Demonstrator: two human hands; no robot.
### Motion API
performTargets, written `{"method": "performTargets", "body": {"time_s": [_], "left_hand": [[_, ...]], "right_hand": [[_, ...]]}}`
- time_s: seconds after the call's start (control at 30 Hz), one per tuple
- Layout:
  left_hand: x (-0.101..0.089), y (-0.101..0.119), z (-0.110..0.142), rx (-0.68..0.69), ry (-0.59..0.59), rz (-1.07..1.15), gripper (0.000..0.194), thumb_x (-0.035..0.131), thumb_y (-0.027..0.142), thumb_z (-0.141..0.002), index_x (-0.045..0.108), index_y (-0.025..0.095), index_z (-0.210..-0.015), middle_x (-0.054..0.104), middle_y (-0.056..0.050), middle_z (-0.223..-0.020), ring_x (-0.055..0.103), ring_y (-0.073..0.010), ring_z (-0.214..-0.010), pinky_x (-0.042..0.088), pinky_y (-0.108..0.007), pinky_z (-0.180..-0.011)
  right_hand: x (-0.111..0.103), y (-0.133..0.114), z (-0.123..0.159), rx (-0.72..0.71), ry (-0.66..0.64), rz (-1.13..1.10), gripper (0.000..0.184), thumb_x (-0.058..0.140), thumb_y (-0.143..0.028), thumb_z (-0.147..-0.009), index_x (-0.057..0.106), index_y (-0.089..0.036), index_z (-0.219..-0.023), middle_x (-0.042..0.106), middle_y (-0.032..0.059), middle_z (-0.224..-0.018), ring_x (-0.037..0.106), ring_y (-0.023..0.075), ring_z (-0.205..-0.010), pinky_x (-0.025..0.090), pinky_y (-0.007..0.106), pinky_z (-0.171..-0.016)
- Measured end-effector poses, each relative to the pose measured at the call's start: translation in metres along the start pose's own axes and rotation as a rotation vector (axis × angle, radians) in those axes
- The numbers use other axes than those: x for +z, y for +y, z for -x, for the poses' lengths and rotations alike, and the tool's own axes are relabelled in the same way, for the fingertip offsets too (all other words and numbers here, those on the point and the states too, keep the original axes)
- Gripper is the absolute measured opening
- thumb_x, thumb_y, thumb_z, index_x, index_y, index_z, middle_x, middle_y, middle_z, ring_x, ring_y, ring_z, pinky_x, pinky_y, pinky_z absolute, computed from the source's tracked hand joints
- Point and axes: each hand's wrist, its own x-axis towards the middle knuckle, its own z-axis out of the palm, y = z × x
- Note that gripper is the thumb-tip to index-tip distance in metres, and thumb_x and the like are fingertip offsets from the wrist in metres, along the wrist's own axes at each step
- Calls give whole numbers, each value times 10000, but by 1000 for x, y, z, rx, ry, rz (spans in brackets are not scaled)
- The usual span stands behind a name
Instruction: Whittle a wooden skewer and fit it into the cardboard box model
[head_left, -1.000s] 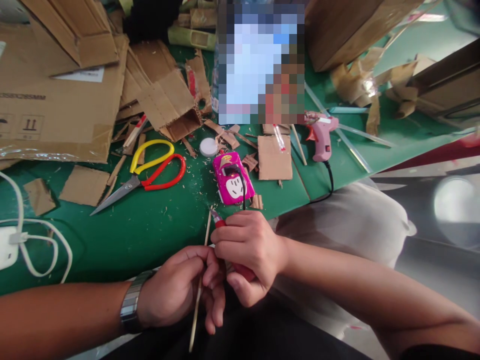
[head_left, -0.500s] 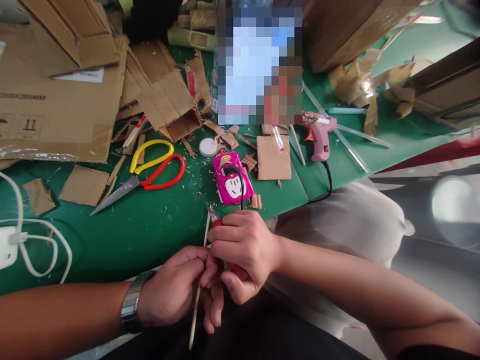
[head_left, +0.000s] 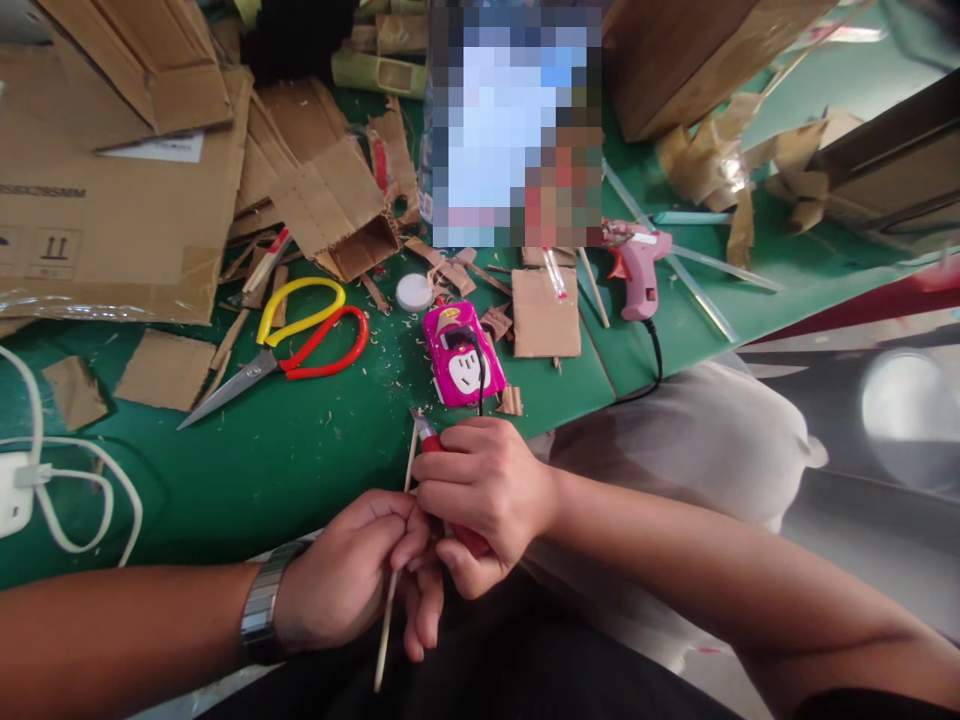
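Observation:
A thin wooden stick [head_left: 385, 630] slants upward through the fingers of my left hand [head_left: 352, 570], which pinches it near its middle. My right hand [head_left: 487, 490] is wrapped round a red-handled craft knife [head_left: 429, 438]. The knife's blade rests at the stick's upper tip, just over the front part of the green table. The two hands touch each other. Beyond the blade sits a pink car-shaped power socket [head_left: 463, 355] with a black cable plugged in. Part of the knife's handle is hidden under my right fingers.
Scissors with yellow and red handles [head_left: 311, 330] lie left on the green table [head_left: 247, 500]. A pink glue gun [head_left: 641, 265] lies right. Cardboard scraps [head_left: 165, 368], a round white lid [head_left: 414, 292] and a large carton [head_left: 112, 200] surround them. A white cable [head_left: 109, 480] loops at left.
The knife blade has shifted very slightly toward the stick's upper tip. My right thumb has moved a little up and left; otherwise the view has only drifted slightly.

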Motion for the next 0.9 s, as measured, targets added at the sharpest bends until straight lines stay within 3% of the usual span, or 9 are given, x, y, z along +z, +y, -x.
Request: {"method": "performTargets", "body": {"time_s": [0.47, 0.7, 0.9], "left_hand": [[1, -1, 6, 16, 15, -190, 314, 567, 305, -889, 467, 167, -625, 666, -78, -513, 643, -176, -427, 474, -204, -375], [-3, 2, 3, -2, 6, -145, 263, 548, 279, -889, 527, 154, -659, 690, -91, -549, 667, -194, -456, 503, -230, -393], [-1, 3, 3, -28, 49, -140, 247, 550, 258, -880, 556, 142, -662, 698, -98, -567, 683, -198, -478, 523, -235, -411]], "right_hand": [[-1, 2, -3, -10, -58, 44, 239, 432, -410, -833, 498, -231, -688, 572, -3, -692, 357, 170, -591, 230, 347, -555], [-11, -1, -1, 40, 27, -56, 338, 362, -437, -899, 524, -229, -688, 615, 25, -709, 357, 172, -553, 283, 348, -550], [-10, -4, 0, 48, 2, -90, 315, 366, -429, -890, 496, -239, -675, 594, 16, -676, 360, 175, -538, 295, 357, -531]]}}
